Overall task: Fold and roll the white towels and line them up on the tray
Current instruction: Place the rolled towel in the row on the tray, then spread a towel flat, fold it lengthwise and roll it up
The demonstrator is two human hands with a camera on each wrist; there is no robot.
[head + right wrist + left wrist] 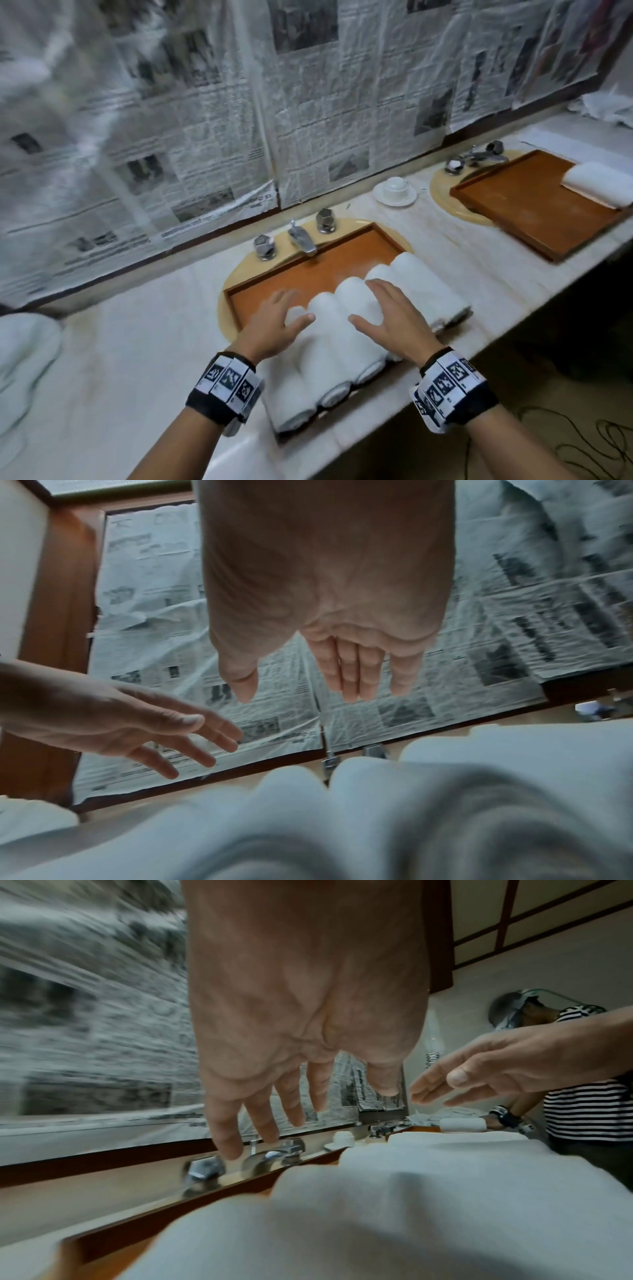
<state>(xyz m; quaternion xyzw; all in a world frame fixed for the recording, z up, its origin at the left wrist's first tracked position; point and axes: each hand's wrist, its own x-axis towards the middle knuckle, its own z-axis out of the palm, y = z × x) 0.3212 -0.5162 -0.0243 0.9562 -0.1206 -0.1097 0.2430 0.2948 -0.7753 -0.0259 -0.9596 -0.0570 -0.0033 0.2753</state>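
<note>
Head view: both hands are hovering, fingers spread and holding nothing, over the rolled towels [346,329] on the tray [308,274] at frame centre.
The left hand [277,329] and right hand [387,322] should be pressing the rolls together gently, evening their ends without unrolling them.

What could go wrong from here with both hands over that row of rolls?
1. The rolled towels overhang the near edge of the tray, so a push toward the person could tip them off the counter.
2. The open left hand and right hand, if they press unevenly, might loosen the rolls.
</note>
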